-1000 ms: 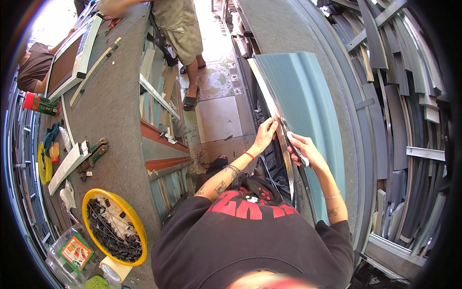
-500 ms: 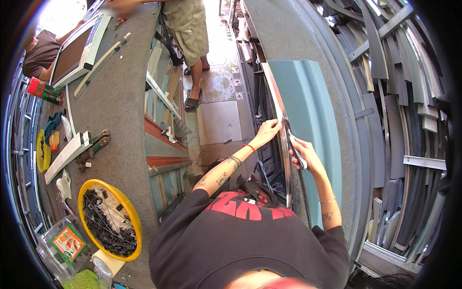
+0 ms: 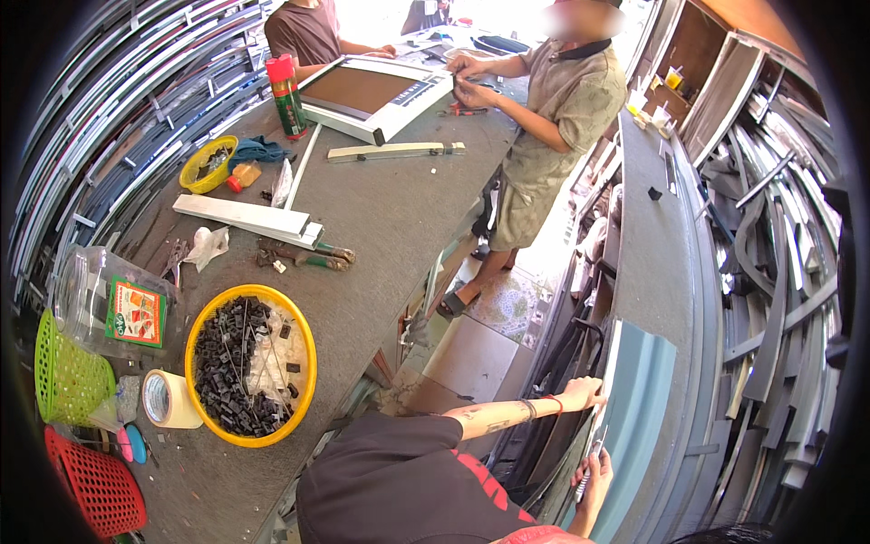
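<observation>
A long teal ribbed panel [image 3: 634, 399] lies along the right-hand bench, with a thin white strip [image 3: 613, 358] on its near-left edge. My left hand [image 3: 581, 393] is closed at that edge, fingertips pressed together against the strip. Whatever they pinch is too small to make out. Just nearer to me, my right hand [image 3: 594, 478] is wrapped round a utility knife [image 3: 584, 482] with a pale ribbed handle. The knife's front end points along the panel edge toward my left hand. Its blade tip cannot be told from the edge.
A workbench [image 3: 362, 213] at left bears a yellow basket [image 3: 311, 381] of black plastic pieces, tape [image 3: 170, 400], white profiles [image 3: 245, 216] and a spray can [image 3: 286, 98]. Across it, a co-worker's hands [image 3: 476, 82] touch a white frame [image 3: 399, 118]. Metal profiles [image 3: 770, 308] crowd the right.
My view has swung left and up, bringing in more of the workbench and the co-workers. Both hands stay at the panel edge, the right one still gripping the utility knife.
</observation>
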`<act>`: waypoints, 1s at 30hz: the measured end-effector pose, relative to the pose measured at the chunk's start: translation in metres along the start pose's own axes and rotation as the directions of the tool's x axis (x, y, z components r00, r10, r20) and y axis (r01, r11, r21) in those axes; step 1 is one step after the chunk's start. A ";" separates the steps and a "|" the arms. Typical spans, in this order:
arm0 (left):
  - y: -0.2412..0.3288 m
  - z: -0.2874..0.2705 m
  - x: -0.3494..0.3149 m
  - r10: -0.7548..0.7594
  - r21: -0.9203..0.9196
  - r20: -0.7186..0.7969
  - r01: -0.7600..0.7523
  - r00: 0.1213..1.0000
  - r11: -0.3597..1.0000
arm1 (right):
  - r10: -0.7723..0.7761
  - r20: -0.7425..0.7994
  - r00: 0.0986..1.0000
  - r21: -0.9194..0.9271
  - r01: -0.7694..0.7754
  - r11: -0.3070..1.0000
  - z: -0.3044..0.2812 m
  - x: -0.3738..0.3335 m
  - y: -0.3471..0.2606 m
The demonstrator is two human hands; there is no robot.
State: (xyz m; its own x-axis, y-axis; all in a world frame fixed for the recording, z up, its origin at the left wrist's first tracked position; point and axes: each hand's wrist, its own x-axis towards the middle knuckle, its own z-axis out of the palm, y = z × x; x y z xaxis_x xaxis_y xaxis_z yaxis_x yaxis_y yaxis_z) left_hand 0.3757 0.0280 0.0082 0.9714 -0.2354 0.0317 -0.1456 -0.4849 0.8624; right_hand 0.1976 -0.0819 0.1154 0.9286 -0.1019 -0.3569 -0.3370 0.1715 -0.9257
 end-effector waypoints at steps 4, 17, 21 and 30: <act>0.014 0.005 0.010 0.064 0.041 0.020 -0.065 0.998 0.997 | -0.104 -0.004 0.995 -0.052 0.104 0.993 0.013 0.007 0.009; -0.037 -0.054 0.065 0.721 0.430 0.094 -0.681 0.687 0.593 | -0.211 -0.182 0.960 -0.416 0.120 0.901 0.025 0.032 -0.017; -0.041 -0.063 0.081 0.770 0.422 0.248 -0.781 0.587 0.460 | -0.537 -0.026 0.843 -0.849 0.265 0.458 0.039 0.053 -0.017; -0.041 -0.067 0.100 0.845 0.209 0.249 -0.878 0.474 0.431 | -0.240 -0.201 0.950 -0.955 -0.136 0.265 0.054 0.062 -0.026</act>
State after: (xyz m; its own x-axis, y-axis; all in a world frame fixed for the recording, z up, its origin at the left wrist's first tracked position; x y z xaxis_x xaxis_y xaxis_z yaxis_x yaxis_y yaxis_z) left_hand 0.4917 0.0803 0.0098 0.2904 -0.7310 0.6175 -0.9548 -0.1784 0.2378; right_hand 0.2722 -0.0393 0.1241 0.9314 -0.3353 -0.1419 -0.3636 -0.8764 -0.3159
